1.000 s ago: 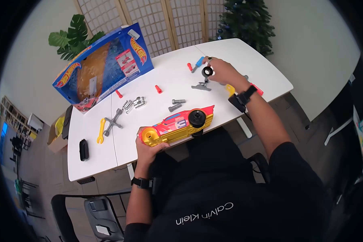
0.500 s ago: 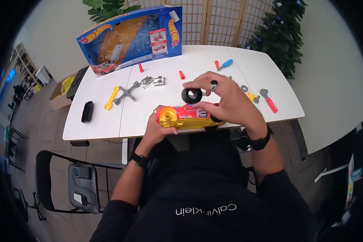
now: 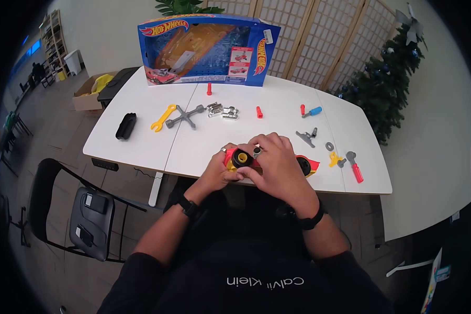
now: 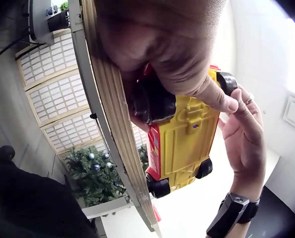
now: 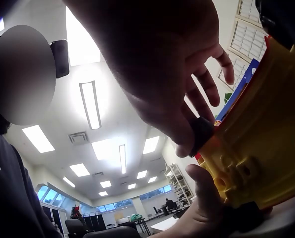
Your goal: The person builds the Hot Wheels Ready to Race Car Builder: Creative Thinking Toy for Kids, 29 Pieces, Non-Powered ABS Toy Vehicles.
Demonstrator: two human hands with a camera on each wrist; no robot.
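Observation:
In my left hand (image 3: 213, 174) is a red and yellow toy car (image 4: 187, 141), held by its left end over the table's near edge. My right hand (image 3: 281, 166) pinches a black wheel (image 3: 235, 159) between thumb and fingers, right at the wheel spot on that same end. A yellow hub shows through the wheel's middle. The left wrist view shows the car's yellow underside and black wheels at its other corners, with my left thumb (image 4: 219, 96) lying across the underside. Much of the car's side is hidden behind my right hand in the head view.
Across the white table (image 3: 141, 141) lie a black tray-like part (image 3: 126, 126), yellow wrench (image 3: 164, 118), grey cross wrench (image 3: 184, 116), chrome engine parts (image 3: 222, 111), red pieces (image 3: 259, 112), a blue-handled tool (image 3: 313, 111), grey part (image 3: 306, 137) and red-handled tool (image 3: 355, 168). A toy box (image 3: 209, 49) stands behind.
My right hand has brought the black wheel from the table's right side to the car's left end. The left hand keeps its hold on the car, and the head view has shifted.

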